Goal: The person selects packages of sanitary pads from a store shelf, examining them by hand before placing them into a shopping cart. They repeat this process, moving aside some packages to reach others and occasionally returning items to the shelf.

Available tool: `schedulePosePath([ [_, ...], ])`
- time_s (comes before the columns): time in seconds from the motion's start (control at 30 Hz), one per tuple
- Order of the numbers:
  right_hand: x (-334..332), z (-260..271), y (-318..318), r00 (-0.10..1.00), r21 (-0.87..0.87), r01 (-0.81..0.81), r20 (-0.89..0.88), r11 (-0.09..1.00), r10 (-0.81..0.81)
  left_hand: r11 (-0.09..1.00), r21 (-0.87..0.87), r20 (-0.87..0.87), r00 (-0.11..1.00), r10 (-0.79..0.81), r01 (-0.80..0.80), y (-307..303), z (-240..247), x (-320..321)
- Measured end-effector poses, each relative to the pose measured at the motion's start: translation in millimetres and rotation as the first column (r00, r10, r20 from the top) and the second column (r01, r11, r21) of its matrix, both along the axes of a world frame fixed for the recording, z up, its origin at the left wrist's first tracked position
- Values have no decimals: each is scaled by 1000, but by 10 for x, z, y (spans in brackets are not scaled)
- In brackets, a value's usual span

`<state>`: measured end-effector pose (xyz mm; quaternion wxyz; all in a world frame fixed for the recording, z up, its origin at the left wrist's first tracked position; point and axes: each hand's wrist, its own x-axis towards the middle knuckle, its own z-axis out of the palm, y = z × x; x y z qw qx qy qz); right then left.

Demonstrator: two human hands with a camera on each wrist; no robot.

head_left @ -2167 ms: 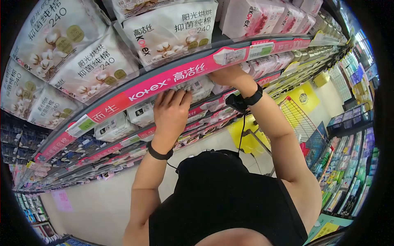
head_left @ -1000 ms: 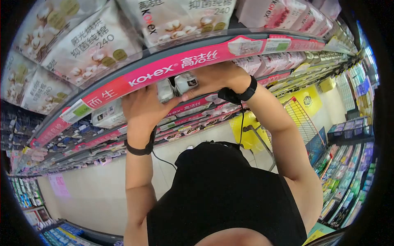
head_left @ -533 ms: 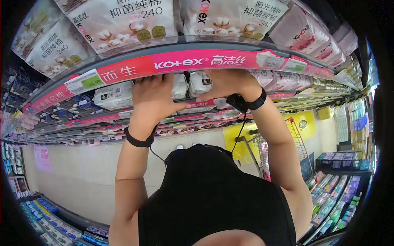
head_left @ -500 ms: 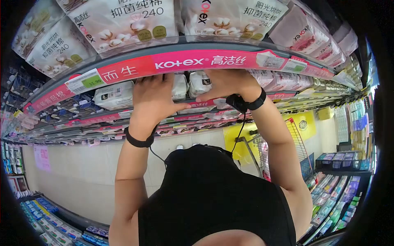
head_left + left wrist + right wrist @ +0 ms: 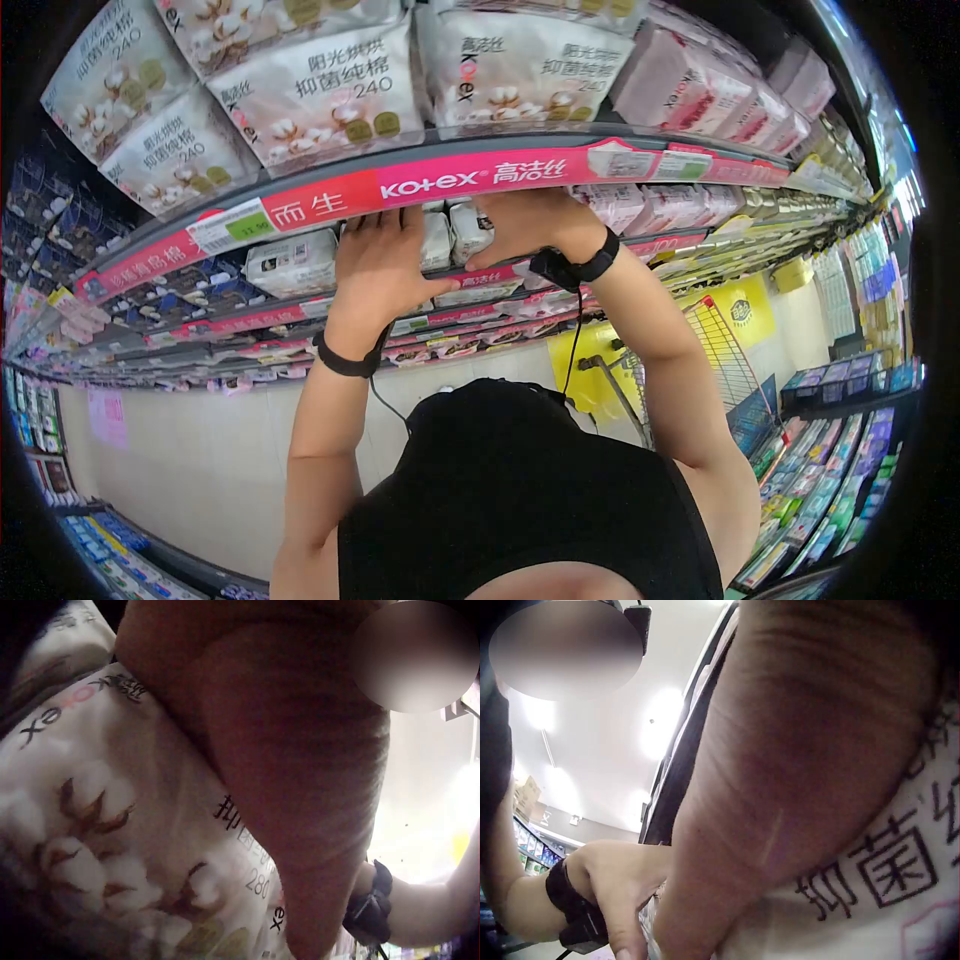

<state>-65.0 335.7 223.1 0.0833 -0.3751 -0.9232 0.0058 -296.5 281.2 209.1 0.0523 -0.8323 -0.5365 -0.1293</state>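
Note:
Both hands reach under the pink price rail onto a lower shelf of white sanitary pad packs. My left hand [image 5: 382,268] lies against the front of a pad pack [image 5: 437,243], fingers pointing up and thumb spread to the right. To its right, my right hand [image 5: 545,228] rests at another pad pack [image 5: 468,228], its thumb pointing down-left; the rail hides its fingertips. The left wrist view has the palm [image 5: 300,742] against a cotton-print pack [image 5: 112,847] marked 280. In the right wrist view, the palm [image 5: 802,727] covers part of a pack with black lettering [image 5: 896,862].
Above the pink rail [image 5: 430,185] stand larger white pad packs [image 5: 320,100] marked 240. Another white pack [image 5: 292,263] sits left of my left hand, and pink packs [image 5: 665,208] stand to the right. A shopping cart [image 5: 725,340] is behind my right arm. More shelves line the right.
Since the earliest frame, my left hand has moved left along the packs and spread its thumb; the right hand's thumb has come into sight. Over the last half second the hands hold nearly the same pose.

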Motion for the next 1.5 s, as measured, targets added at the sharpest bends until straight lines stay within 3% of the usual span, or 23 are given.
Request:
schedulePosePath([
  [0.17,-98,189,-39,993,-187,51,117,981,-29,999,0,28,999,-39,39,-57,57,-44],
  [0.27,-48,95,-179,1000,55,16,22,998,-17,999,-34,1,999,-36,36,-28,27,-43],
  [0.37,-39,45,-447,992,100,99,-91,990,-90,998,-37,0,999,-44,44,-36,67,-31],
  [0.53,54,-88,-862,960,265,85,-280,961,-8,988,-27,44,988,-149,150,-39,124,26],
  [0.67,25,-290,-1355,834,117,106,-551,987,-25,937,105,77,936,-342,334,89,15,254],
  [0.77,2,-571,-1627,785,76,143,-616,987,-66,933,90,-18,937,-348,348,174,-85,448],
  [1.0,412,-914,-2306,651,-66,460,-653,886,-387,919,113,3,925,-380,377,149,-68,507],
  [1.2,729,-1346,-2765,461,-298,556,-667,776,-586,928,155,-86,941,-329,338,114,-98,556],
  [1.3,838,-1508,-2931,441,-384,458,-685,802,-580,931,190,-88,949,-301,313,107,-139,594],
  [1.43,1225,-1426,-3076,563,-322,320,-691,891,-453,887,344,-6,945,-326,309,-145,-18,762],
  [1.47,1354,-1406,-3130,565,-330,329,-682,885,-465,837,451,31,932,-362,310,-255,15,893],
  [1.5,1492,-1392,-3206,566,-341,336,-672,878,-477,829,448,88,906,-414,336,-379,15,1050],
])
